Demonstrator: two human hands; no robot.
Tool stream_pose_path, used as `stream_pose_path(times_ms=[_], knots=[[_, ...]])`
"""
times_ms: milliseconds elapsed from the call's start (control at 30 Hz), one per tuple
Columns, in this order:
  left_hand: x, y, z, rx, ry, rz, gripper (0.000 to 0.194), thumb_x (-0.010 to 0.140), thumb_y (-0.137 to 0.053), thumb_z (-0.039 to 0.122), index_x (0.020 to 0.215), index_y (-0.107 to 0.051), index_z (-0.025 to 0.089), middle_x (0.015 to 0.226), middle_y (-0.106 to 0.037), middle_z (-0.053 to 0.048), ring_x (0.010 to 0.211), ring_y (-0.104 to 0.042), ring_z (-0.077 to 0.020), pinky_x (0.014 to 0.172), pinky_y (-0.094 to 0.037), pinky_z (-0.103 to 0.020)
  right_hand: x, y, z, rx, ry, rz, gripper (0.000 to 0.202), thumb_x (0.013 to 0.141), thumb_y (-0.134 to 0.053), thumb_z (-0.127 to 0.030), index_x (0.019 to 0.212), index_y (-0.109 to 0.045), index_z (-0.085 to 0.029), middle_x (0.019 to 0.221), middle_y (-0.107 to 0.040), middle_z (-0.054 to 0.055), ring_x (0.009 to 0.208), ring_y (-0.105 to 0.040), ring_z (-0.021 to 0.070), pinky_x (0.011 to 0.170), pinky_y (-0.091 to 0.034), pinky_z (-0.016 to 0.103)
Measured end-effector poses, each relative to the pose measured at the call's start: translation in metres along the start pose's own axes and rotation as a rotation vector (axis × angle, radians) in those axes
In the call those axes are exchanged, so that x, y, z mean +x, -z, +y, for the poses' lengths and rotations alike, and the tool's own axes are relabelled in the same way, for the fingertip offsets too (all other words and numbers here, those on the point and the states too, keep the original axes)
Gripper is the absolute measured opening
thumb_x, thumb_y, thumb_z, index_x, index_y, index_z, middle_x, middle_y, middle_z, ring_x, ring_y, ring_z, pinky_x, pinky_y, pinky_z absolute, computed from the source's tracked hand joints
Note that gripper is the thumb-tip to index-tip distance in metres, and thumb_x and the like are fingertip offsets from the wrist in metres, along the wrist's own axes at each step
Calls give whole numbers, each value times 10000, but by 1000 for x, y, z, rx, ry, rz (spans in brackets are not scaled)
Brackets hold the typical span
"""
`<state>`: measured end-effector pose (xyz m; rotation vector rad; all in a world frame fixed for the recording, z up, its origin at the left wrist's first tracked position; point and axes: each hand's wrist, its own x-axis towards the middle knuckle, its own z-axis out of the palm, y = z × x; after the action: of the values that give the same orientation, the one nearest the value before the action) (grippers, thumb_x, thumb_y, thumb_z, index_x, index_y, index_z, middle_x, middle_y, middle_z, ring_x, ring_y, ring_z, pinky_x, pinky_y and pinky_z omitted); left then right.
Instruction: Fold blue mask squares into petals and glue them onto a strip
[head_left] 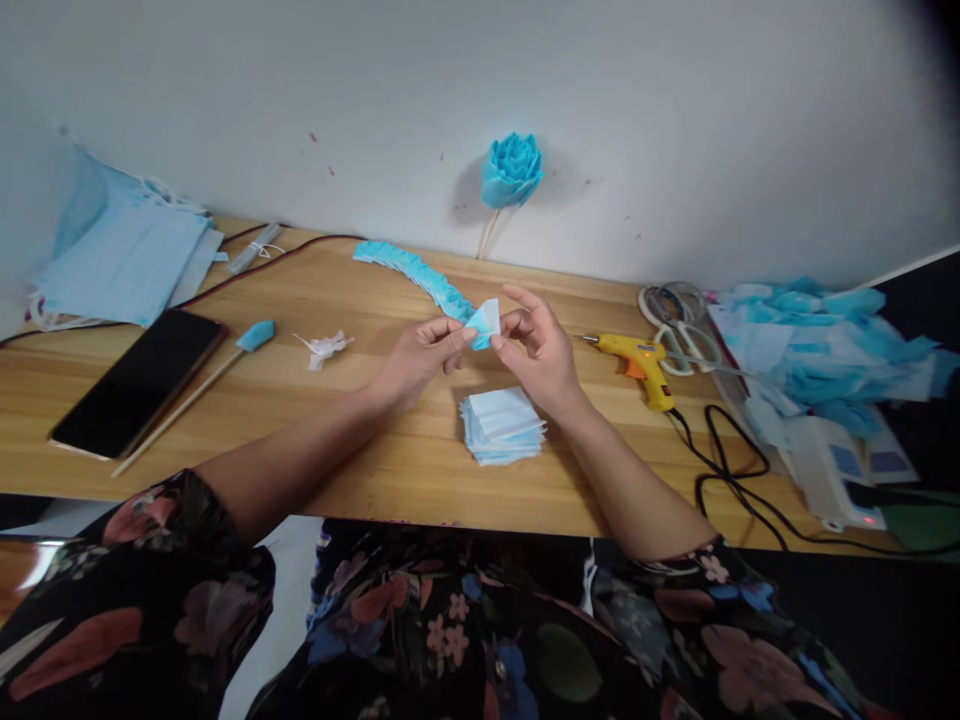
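Observation:
Between my two hands is a small blue-and-white fabric square [486,320], partly folded. My left hand [424,358] pinches its left side between thumb and fingers. On its right edge, the thumb and index finger of my right hand [538,348] grip it too. Just behind runs a curved row of folded blue petals [412,268], its near end close to the held piece. A stack of cut fabric squares [501,425] lies on the table below my hands.
A yellow glue gun [637,365], scissors [679,345] and a power strip [829,475] with cables lie right, near blue scraps [802,340]. Left are face masks [127,250], a phone [142,380] and a stick with a blue tip [199,395]. A blue fabric flower [512,172] leans at the wall.

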<state>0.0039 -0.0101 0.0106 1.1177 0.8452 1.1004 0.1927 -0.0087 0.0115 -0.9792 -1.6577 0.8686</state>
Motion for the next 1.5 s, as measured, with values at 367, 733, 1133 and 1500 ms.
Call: stream_pose_path(times_ms=[367,733,1133,1500], knots=[[2,-1,-1,-72,51,6,472,741,-879,504,1040,-754,160,546,-515,81,521,-439,-74,583,-379,-255,0,-1,-1,-4,15,27,558,902,-714,-350,1429,-540,-301,907,-677,-1,887,-671,198,921,-577,436],[0,-2,4,8,16,-40,390,706,-887,478,826,-683,169,667,-569,50,606,-476,-77,620,-413,-247,-1,-2,-1,-2,3,9,568,903,-714,-397,1434,-531,-315,913,-692,-3,892,-680,203,906,-586,433],[-2,-3,8,17,43,-54,378,717,-855,479,758,-628,180,653,-531,46,598,-446,-82,621,-419,-250,-2,-5,3,62,55,-8,527,907,-710,-323,1414,-567,-322,932,-699,-13,894,-680,171,910,-569,389],[-4,-5,9,14,61,-43,291,765,-821,395,799,-628,179,608,-517,57,565,-453,-80,604,-409,-250,-2,-3,-1,-14,-5,-2,512,903,-703,-356,1396,-573,-313,906,-679,-10,882,-672,188,912,-578,415]])
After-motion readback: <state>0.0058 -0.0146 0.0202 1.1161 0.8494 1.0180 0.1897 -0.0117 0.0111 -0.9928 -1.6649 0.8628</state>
